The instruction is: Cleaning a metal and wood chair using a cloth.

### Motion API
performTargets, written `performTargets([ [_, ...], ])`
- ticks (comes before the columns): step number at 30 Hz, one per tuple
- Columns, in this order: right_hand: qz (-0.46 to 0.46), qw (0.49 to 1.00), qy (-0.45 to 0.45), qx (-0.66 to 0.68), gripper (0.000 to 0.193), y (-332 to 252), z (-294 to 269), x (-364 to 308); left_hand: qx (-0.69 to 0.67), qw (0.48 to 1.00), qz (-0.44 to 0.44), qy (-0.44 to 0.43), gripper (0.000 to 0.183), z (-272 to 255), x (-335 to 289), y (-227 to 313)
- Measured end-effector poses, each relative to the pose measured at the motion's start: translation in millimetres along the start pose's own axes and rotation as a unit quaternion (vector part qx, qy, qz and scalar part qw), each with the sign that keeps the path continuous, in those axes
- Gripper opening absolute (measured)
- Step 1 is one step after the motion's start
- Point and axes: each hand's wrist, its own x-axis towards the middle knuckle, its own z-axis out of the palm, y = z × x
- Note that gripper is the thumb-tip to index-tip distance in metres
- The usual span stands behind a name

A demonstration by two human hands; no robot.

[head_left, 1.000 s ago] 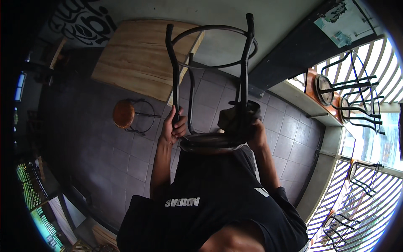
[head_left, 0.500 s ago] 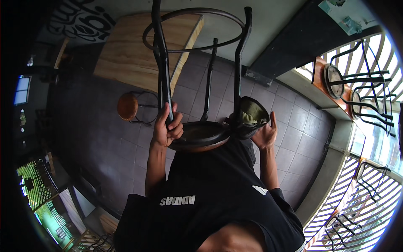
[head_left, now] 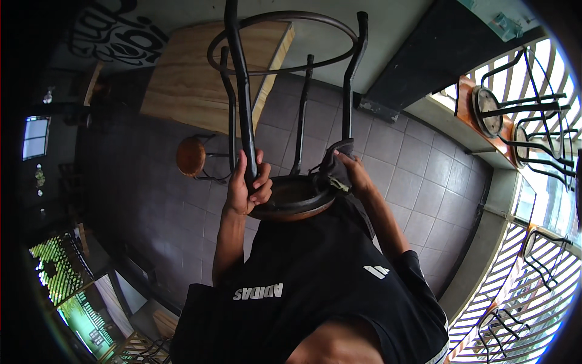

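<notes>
An upside-down stool (head_left: 293, 193) with black metal legs and a round seat is in front of my torso, its legs pointing away from me. My left hand (head_left: 250, 187) is wrapped round the near left leg, close to the seat. A dark grey cloth (head_left: 333, 162) with a pale green part is gripped in my right hand (head_left: 357, 175). The cloth lies against the base of the right leg, at the seat's rim. Part of that leg's lower end is hidden behind it. A metal ring (head_left: 282, 18) joins the legs near their far ends.
A wooden table (head_left: 200, 79) is ahead to the left, with another round-seated stool (head_left: 191, 156) on the tiled floor (head_left: 388, 164) near it. On the right, stools (head_left: 487, 111) rest upturned on an orange-brown ledge by slatted windows. A dark beam-like block (head_left: 418, 57) runs along the wall.
My right hand has moved inward and its fingers have closed on the cloth, which is now bunched against the leg. Before, the cloth was spread open like a bowl. My left hand keeps its grip.
</notes>
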Motion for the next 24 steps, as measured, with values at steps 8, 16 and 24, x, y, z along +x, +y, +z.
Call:
performTargets([
  [8, -0.083, 0.988, -0.125, 0.03, 0.03, -146.9, 21.5, 41.7, 0.064, 0.997, -0.022, 0.047, 0.04, -2.9, -14.9, 4.1],
  [16, -0.185, 0.979, -0.084, 0.023, 0.036, -210.0, 49.0, 55.7, 0.008, 0.999, 0.025, 0.039, 0.039, -18.1, -25.6, -7.7],
  [24, -0.106, 0.988, -0.035, -0.109, 0.036, -4.7, 35.0, -0.4, -0.023, 0.986, 0.093, 0.137, 0.035, -28.6, -25.0, -7.2],
])
